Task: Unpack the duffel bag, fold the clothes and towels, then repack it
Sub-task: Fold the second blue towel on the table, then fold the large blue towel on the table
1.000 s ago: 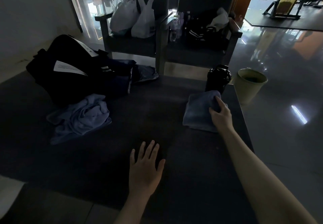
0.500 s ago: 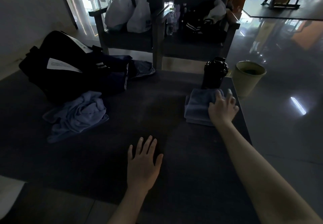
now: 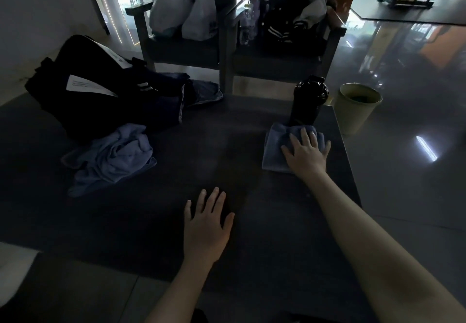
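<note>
A folded blue towel (image 3: 273, 146) lies near the right edge of the dark table (image 3: 206, 151). My right hand (image 3: 306, 152) presses flat on it with spread fingers. My left hand (image 3: 205, 224) rests flat on the bare table near the front, holding nothing. A crumpled blue cloth (image 3: 113, 156) lies at the left, in front of the black duffel bag (image 3: 88, 90). Dark folded clothes (image 3: 164, 98) and a bluish garment (image 3: 204, 90) sit beside the bag.
A black shaker bottle (image 3: 309, 100) stands just behind the folded towel. A pale bin (image 3: 356, 107) is on the floor off the table's right edge. Two chairs behind the table hold white plastic bags (image 3: 184, 12) and a dark jacket (image 3: 285, 32).
My right hand slid fully onto the folded towel and flattened it, pushing it closer to the bottle. My left hand stayed flat on the table.
</note>
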`<state>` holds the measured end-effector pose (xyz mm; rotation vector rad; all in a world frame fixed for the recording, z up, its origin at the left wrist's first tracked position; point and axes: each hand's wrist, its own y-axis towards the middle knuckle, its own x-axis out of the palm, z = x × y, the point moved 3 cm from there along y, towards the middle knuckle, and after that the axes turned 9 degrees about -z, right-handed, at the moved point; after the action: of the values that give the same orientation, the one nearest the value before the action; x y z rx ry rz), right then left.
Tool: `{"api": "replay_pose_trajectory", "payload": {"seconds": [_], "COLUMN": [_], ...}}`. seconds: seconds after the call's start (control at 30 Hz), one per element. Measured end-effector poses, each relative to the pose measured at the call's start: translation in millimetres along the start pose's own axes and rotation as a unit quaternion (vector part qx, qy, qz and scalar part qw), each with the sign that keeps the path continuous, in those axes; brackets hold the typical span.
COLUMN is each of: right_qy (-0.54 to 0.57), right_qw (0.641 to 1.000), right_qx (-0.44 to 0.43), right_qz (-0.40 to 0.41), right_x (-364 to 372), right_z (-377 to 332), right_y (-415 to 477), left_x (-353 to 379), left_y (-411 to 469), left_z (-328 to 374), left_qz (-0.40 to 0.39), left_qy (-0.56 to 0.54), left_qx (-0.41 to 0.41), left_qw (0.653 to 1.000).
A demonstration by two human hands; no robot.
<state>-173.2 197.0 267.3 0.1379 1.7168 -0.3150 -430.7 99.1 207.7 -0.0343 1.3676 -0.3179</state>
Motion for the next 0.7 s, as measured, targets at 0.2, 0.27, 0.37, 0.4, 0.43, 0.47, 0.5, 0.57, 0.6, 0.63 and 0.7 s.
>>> {"api": "replay_pose_trajectory", "payload": {"seconds": [0.2,0.27,0.37,0.4,0.43,0.47,0.5,0.57,0.6,0.63,0.7], "right_qy": [0.042,0.079,0.107,0.094,0.078,0.065,0.057,0.048,0.042,0.037,0.032], "right_qw": [0.972,0.972,0.984,0.987,0.989,0.991,0.993,0.994,0.994,0.995,0.995], "right_qx": [-0.121,-0.143,-0.139,-0.132,-0.122,-0.112,-0.106,-0.100,-0.098,-0.097,-0.095], "right_qz": [0.199,0.168,0.043,0.014,-0.003,-0.014,-0.019,-0.018,-0.016,-0.016,-0.019], "right_x": [10.3,28.3,64.3,75.1,82.7,86.4,87.1,85.7,84.6,84.5,85.1], "right_z": [-29.3,-46.7,-71.4,-76.1,-78.6,-79.3,-79.2,-79.1,-78.9,-78.9,-79.4], "right_y": [-59.4,-86.6,-124.9,-133.2,-138.8,-141.6,-142.4,-143.4,-143.5,-143.4,-143.1], "left_x": [-2.3,-3.5,-2.9,-2.8,-2.9,-2.8,-4.1,-10.7,-16.5,-23.8,-41.5], "left_y": [-0.6,-1.9,-3.7,-4.6,-4.9,-4.6,-3.7,-0.3,3.0,6.9,19.2], "left_z": [0.0,-0.8,-1.9,-2.6,-3.1,-4.0,-5.4,-10.9,-16.1,-23.8,-49.7], "left_qz": [-0.009,0.001,0.010,0.015,0.021,0.026,0.030,0.035,0.041,0.053,0.094], "left_qy": [-0.012,-0.016,-0.032,-0.042,-0.056,-0.074,-0.096,-0.140,-0.147,-0.135,-0.082], "left_qx": [0.004,0.014,0.023,0.025,0.028,0.031,0.034,0.043,0.052,0.061,0.049], "left_qw": [1.000,1.000,0.999,0.999,0.998,0.996,0.994,0.989,0.987,0.988,0.991]}}
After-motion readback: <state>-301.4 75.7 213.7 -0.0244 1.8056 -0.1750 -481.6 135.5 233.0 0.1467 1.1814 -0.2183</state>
